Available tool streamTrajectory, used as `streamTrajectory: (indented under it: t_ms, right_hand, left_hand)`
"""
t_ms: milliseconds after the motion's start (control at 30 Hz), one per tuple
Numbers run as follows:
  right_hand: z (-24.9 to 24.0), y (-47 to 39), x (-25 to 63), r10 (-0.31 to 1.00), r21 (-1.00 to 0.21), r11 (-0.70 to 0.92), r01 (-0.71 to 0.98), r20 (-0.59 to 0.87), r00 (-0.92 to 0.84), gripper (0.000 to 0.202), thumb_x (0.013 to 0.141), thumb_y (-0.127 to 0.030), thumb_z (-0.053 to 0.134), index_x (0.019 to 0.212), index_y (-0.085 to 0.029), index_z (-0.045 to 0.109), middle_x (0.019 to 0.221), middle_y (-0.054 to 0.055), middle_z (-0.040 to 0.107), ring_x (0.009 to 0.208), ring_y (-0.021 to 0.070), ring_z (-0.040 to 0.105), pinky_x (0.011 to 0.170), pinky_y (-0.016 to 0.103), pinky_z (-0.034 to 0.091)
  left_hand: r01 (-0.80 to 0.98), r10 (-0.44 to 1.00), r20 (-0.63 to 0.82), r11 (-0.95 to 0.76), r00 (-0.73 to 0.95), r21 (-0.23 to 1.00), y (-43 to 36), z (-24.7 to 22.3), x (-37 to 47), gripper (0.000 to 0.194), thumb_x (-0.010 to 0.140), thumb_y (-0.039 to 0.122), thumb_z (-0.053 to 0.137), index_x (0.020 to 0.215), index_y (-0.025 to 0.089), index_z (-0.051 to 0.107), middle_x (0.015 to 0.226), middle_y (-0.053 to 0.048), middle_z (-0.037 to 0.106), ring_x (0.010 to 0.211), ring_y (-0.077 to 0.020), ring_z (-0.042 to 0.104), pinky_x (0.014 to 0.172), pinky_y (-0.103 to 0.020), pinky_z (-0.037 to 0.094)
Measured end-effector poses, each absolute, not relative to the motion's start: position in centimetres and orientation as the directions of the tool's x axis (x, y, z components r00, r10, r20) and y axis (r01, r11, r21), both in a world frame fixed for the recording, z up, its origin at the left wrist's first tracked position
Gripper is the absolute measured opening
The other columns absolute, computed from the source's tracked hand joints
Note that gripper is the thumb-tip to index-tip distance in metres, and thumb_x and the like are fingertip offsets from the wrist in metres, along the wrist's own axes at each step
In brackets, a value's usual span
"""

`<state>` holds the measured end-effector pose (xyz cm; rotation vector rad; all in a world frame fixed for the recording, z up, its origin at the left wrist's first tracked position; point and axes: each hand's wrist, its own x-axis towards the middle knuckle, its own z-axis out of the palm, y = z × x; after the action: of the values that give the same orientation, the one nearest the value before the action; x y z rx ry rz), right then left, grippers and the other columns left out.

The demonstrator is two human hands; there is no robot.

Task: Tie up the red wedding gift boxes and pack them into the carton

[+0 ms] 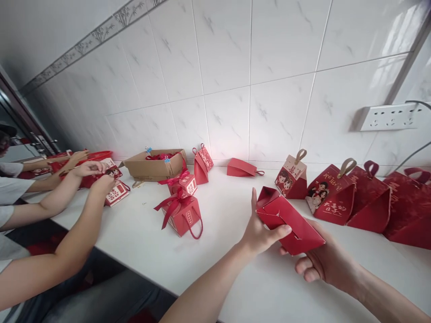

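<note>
Above the white table, both my hands hold a folded red box (292, 222), tilted, with an opening at its upper left end and a slot-and-tab seam on the face towards me. My left hand (262, 231) grips its left side, the thumb pressed on that face near the seam. Around the lower right side and underneath goes my right hand (323, 260), some of its fingers curled below the box. Behind the box stands a small red and pink box with a loop handle (291, 177).
Red gift boxes (332, 193) line the right side. A flat red box (241, 168) lies by the wall. Ribboned boxes (183, 213) and a cardboard box (151, 169) stand left of centre. At the far left, people's hands (89, 168) work over more boxes on the white table (134, 233).
</note>
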<state>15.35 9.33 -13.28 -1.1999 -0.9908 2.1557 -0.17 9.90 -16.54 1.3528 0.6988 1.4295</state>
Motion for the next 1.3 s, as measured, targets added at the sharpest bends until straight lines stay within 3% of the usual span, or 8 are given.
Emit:
streamTrajectory:
  t_ms: [133, 267, 600, 900, 1167, 1300]
  right_hand:
    - [-13.7, 9.5, 15.2, 0.683, -0.77, -0.635, -0.056, -0.527, -0.506, 0.055, 0.085, -0.053, 0.031, 0.128, -0.021, 0.042, 0.086, 0.012, 0.068, 0.046, 0.0179, 0.062, 0.041, 0.027, 0.048]
    - [-14.1, 9.7, 15.2, 0.685, -0.779, -0.625, -0.049, -0.517, -0.514, 0.054, 0.086, -0.054, 0.03, 0.127, -0.021, 0.042, 0.079, 0.01, 0.067, 0.046, 0.0175, 0.062, 0.042, 0.026, 0.048]
    - [-14.3, 9.9, 15.5, 0.654, -0.811, -0.585, -0.021, -0.457, -0.603, 0.054, 0.087, -0.057, 0.024, 0.118, -0.019, 0.048, 0.072, 0.005, 0.063, 0.048, 0.0179, 0.064, 0.043, 0.026, 0.05]
    - [-15.0, 10.4, 15.7, 0.682, -0.822, -0.558, -0.119, -0.372, -0.63, 0.063, 0.085, -0.067, 0.023, 0.116, -0.019, 0.047, 0.067, 0.002, 0.061, 0.043, 0.0149, 0.062, 0.043, 0.026, 0.053]
    - [-15.1, 10.4, 15.9, 0.69, -0.842, -0.52, -0.14, -0.318, -0.65, 0.054, 0.085, -0.065, 0.03, 0.12, -0.026, 0.044, 0.083, 0.002, 0.063, 0.045, 0.014, 0.064, 0.043, 0.026, 0.054]
    - [-15.0, 10.4, 15.8, 0.698, -0.846, -0.516, -0.134, -0.324, -0.639, 0.052, 0.086, -0.063, 0.03, 0.118, -0.025, 0.045, 0.081, 0.002, 0.064, 0.044, 0.0137, 0.063, 0.043, 0.026, 0.054]
  left_hand:
    - [-0.258, 0.925, 0.353, -0.311, 0.138, 0.915, 10.0, -16.6, -0.3, 0.118, 0.069, 0.031, 0.073, 0.14, 0.026, -0.022, 0.127, -0.011, 0.053, 0.115, -0.023, 0.052, 0.104, -0.046, 0.035]
    - [-0.245, 0.924, 0.361, -0.324, 0.127, 0.914, 10.1, -16.7, -0.5, 0.117, 0.069, 0.029, 0.073, 0.141, 0.025, -0.02, 0.127, -0.011, 0.053, 0.117, -0.0227, 0.051, 0.107, -0.045, 0.031]
    - [-0.236, 0.936, 0.337, -0.305, 0.106, 0.922, 10.2, -16.6, -0.5, 0.099, 0.073, 0.034, 0.069, 0.142, 0.025, 0.0, 0.129, -0.013, 0.049, 0.116, -0.0246, 0.051, 0.101, -0.044, 0.038]
    - [-0.215, 0.92, 0.379, -0.351, 0.104, 0.911, 10.0, -15.7, -0.4, 0.092, 0.07, 0.049, 0.068, 0.141, 0.026, 0.013, 0.136, -0.013, 0.046, 0.118, -0.026, 0.051, 0.098, -0.04, 0.043]
    - [-0.183, 0.928, 0.359, -0.338, 0.099, 0.923, 9.9, -15.2, -0.3, 0.092, 0.068, 0.05, 0.069, 0.138, 0.023, 0.016, 0.135, -0.016, 0.046, 0.115, -0.0285, 0.054, 0.093, -0.041, 0.046]
    - [-0.158, 0.934, 0.35, -0.336, 0.067, 0.928, 10.1, -15.6, -0.4, 0.09, 0.069, 0.047, 0.069, 0.139, 0.023, 0.017, 0.131, -0.015, 0.051, 0.114, -0.0279, 0.054, 0.093, -0.041, 0.046]
